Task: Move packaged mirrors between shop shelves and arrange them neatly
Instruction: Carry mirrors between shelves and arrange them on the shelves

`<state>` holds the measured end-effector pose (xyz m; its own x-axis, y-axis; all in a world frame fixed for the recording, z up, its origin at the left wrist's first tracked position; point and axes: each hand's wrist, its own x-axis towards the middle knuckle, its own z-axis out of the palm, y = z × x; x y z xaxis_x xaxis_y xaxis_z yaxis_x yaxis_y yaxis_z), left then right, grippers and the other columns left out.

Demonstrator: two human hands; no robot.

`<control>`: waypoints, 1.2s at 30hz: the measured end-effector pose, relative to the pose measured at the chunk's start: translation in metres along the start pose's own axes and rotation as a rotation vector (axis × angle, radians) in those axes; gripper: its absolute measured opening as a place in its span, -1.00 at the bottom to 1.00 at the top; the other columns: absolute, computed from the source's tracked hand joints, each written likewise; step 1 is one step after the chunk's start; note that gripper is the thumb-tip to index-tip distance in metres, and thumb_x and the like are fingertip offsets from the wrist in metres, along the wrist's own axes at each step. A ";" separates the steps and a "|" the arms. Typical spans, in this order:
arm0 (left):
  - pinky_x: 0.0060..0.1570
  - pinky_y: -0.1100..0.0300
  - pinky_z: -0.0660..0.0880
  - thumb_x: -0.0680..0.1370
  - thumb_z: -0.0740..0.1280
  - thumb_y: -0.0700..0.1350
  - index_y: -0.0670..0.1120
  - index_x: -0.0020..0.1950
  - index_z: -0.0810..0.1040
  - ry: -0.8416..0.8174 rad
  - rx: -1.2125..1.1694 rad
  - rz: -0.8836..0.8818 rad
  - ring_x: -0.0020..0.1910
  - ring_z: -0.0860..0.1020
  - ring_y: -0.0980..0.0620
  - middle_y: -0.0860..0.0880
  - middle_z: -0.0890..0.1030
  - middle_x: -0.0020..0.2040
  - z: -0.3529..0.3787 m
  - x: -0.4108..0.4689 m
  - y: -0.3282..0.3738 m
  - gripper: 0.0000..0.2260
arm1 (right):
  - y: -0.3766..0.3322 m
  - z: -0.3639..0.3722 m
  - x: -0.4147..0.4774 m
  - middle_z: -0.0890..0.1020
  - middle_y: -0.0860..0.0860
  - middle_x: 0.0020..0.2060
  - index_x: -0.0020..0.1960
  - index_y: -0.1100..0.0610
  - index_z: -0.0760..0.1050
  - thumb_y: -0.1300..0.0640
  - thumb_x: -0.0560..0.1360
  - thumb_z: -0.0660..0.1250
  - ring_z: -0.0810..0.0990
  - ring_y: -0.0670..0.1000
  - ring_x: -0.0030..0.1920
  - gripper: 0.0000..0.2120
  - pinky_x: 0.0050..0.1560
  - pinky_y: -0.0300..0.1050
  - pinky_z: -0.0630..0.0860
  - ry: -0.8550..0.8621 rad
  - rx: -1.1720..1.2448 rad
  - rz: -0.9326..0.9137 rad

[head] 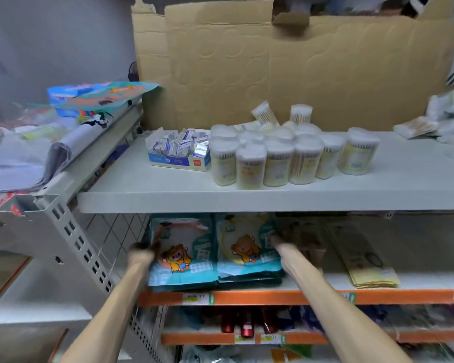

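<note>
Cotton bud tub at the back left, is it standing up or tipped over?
Tipped over. That tub leans to the left, while its neighbour stands straight.

teal mirror packs [184,252] with yellow cartoon bears, orange shelf edge [273,297], brown cardboard [299,69], white shelf [168,189]

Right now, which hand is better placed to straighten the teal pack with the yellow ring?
Right, I'd say. The right hand is at the right edge of the yellow-ring pack, while the left hand is across at the far edge of the neighbouring pack.
</note>
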<state>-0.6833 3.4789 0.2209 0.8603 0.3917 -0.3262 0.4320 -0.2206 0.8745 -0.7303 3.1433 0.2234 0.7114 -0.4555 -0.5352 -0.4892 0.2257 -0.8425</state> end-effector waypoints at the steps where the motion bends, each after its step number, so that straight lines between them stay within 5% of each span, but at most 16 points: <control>1: -0.43 0.12 0.45 0.54 0.41 -0.05 -0.23 -0.08 0.56 -0.011 0.022 0.002 -0.42 0.47 -0.04 -0.15 0.57 -0.32 0.002 0.002 0.004 -0.77 | -0.002 0.003 0.000 0.59 0.21 0.08 0.20 0.20 0.45 0.11 0.60 0.29 0.58 0.20 0.04 -0.76 0.03 0.07 0.58 0.008 -0.015 0.001; 5: -0.56 0.24 0.37 0.57 0.36 -0.03 -0.19 -0.16 0.51 -0.008 0.093 0.015 -0.46 0.44 -0.01 -0.13 0.52 -0.35 0.009 0.013 0.011 -0.76 | -0.005 0.015 0.001 0.60 0.17 -0.01 0.08 0.18 0.48 0.10 0.61 0.26 0.59 0.14 -0.02 -0.85 -0.01 0.03 0.60 0.050 -0.101 -0.042; 10: -0.47 0.18 0.40 0.60 0.31 -0.10 -0.24 -0.03 0.54 0.005 0.255 0.094 -0.45 0.48 -0.03 -0.14 0.53 -0.33 0.010 0.023 -0.006 -0.81 | 0.013 0.021 -0.001 0.52 0.15 -0.01 0.29 0.26 0.40 0.19 0.64 0.17 0.51 0.09 -0.05 -0.74 -0.05 -0.08 0.49 0.138 -0.541 -0.216; 15: -0.19 -0.07 0.62 0.56 0.36 -0.08 -0.17 -0.01 0.52 -0.075 0.366 0.099 -0.22 0.63 -0.18 -0.22 0.63 -0.16 0.006 0.023 -0.018 -0.84 | 0.013 0.022 -0.010 0.39 0.29 0.36 0.48 0.29 0.22 0.27 0.57 0.23 0.41 0.28 0.32 -0.50 0.30 0.07 0.42 0.315 -0.885 -0.524; 17: -0.17 -0.08 0.63 0.51 0.40 -0.06 -0.15 0.15 0.47 -0.121 0.410 0.119 -0.16 0.64 -0.19 -0.22 0.63 -0.08 0.008 0.040 -0.030 -0.72 | 0.018 0.019 -0.012 0.39 0.31 0.35 0.51 0.26 0.17 0.24 0.55 0.25 0.44 0.30 0.29 -0.44 0.28 0.16 0.45 0.339 -0.983 -0.581; 19: 0.01 -0.15 0.58 0.45 0.40 0.07 -0.11 0.36 0.35 -0.133 0.561 0.194 0.11 0.57 -0.28 -0.28 0.56 0.17 0.017 0.047 -0.039 -0.44 | 0.019 0.015 -0.024 0.53 0.30 0.16 0.46 0.24 0.25 0.22 0.54 0.25 0.58 0.29 0.10 -0.50 0.11 0.17 0.57 0.296 -1.039 -0.580; 21: 0.31 -0.19 0.36 0.48 0.37 0.05 -0.20 0.45 0.29 -0.109 0.687 0.345 0.40 0.32 -0.33 -0.35 0.38 0.38 0.025 0.012 -0.018 -0.38 | 0.015 0.009 -0.047 0.59 0.20 -0.17 0.04 0.25 0.52 0.24 0.54 0.23 0.63 0.19 -0.14 -0.86 -0.03 0.12 0.62 0.212 -1.115 -0.575; 23: 0.37 -0.19 0.24 0.54 0.32 -0.13 -0.29 0.42 0.32 -0.123 0.690 0.585 0.41 0.27 -0.33 -0.37 0.36 0.38 0.038 -0.035 0.013 -0.50 | 0.017 -0.004 -0.061 0.59 0.13 -0.26 -0.19 0.17 0.50 0.19 0.57 0.21 0.62 0.13 -0.20 -0.81 0.00 0.10 0.59 0.201 -1.185 -0.658; 27: 0.44 -0.12 0.21 0.63 0.19 -0.07 -0.16 0.56 0.12 -0.386 0.732 0.936 0.48 0.22 -0.24 -0.23 0.16 0.55 0.089 -0.101 0.057 -0.46 | 0.020 -0.053 -0.069 0.59 0.19 -0.02 0.19 0.21 0.53 0.04 0.54 0.23 0.53 0.24 0.03 -0.68 0.11 0.11 0.47 0.424 -1.290 -0.884; 30: 0.39 0.02 0.27 0.60 0.21 -0.02 -0.10 0.56 0.15 -0.525 0.843 1.204 0.42 0.32 -0.19 -0.21 0.32 0.48 0.138 -0.146 0.074 -0.45 | 0.019 -0.110 -0.079 0.54 0.14 0.15 0.26 0.17 0.49 -0.05 0.49 0.22 0.46 0.22 0.23 -0.57 0.24 0.13 0.39 0.554 -1.368 -0.984; 33: 0.12 -0.01 0.47 0.60 0.22 0.00 -0.01 0.55 0.15 -0.650 0.868 1.411 0.24 0.49 -0.18 -0.12 0.41 0.41 0.193 -0.198 0.085 -0.46 | 0.025 -0.180 -0.097 0.36 0.15 0.45 0.48 0.14 0.31 -0.05 0.48 0.30 0.31 0.19 0.44 -0.38 0.42 0.16 0.20 0.653 -1.462 -0.922; 36: 0.21 -0.10 0.44 0.55 0.27 0.02 0.05 0.59 0.01 -0.673 0.871 1.676 0.45 0.26 -0.13 0.02 0.10 0.58 0.249 -0.250 0.086 -0.33 | 0.039 -0.253 -0.116 0.22 0.14 0.54 0.55 0.11 0.19 -0.06 0.46 0.35 0.22 0.19 0.50 -0.27 0.45 0.21 0.16 0.747 -1.492 -0.769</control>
<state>-0.7935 3.1397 0.2881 0.3289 -0.9140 0.2373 -0.9443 -0.3168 0.0888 -0.9594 2.9870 0.2685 0.8259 -0.4130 0.3838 -0.4866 -0.8660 0.1153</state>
